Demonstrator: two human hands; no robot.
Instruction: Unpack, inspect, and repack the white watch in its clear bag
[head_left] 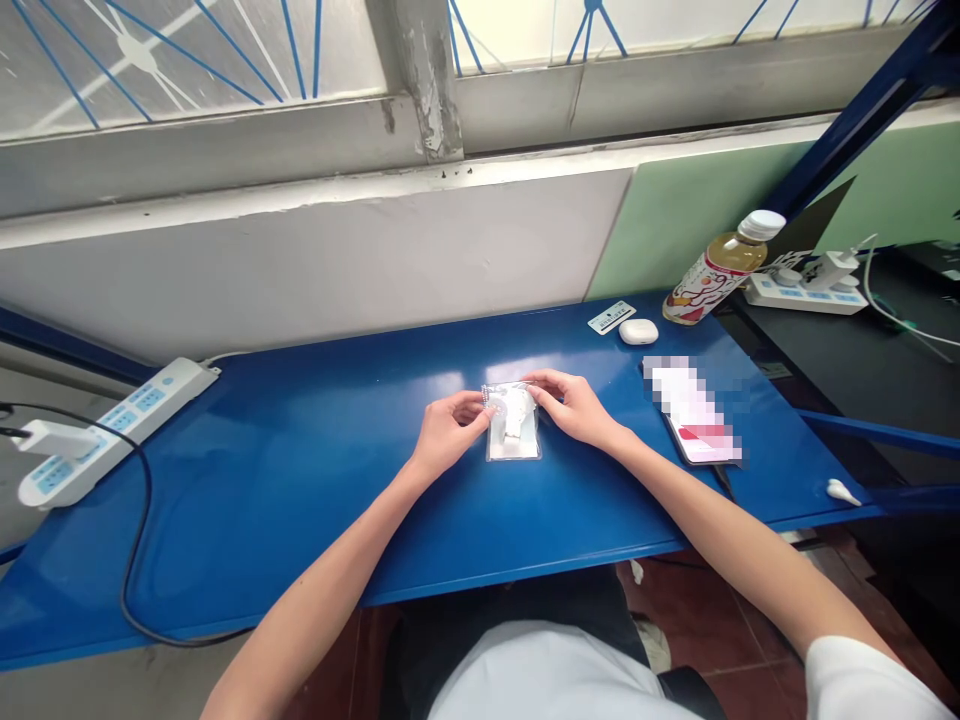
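Note:
A small notebook (513, 446) with a clear, shiny cover lies on the blue table in front of me. What looks like a spiral binding runs along its upper left edge, and a pale printed figure shows on its front. My left hand (448, 428) grips the left edge, thumb on top and fingers curled behind. At the upper right corner, my right hand (574, 405) pinches the notebook between thumb and fingers. Glare hides part of the cover.
On the blue table (315, 480), a power strip (120, 435) with a black cable lies left. To the right are a phone (694, 415), a white earbud case (638, 332), a card (611, 317), a drink bottle (712, 275) and a loose earbud (843, 491) near the edge.

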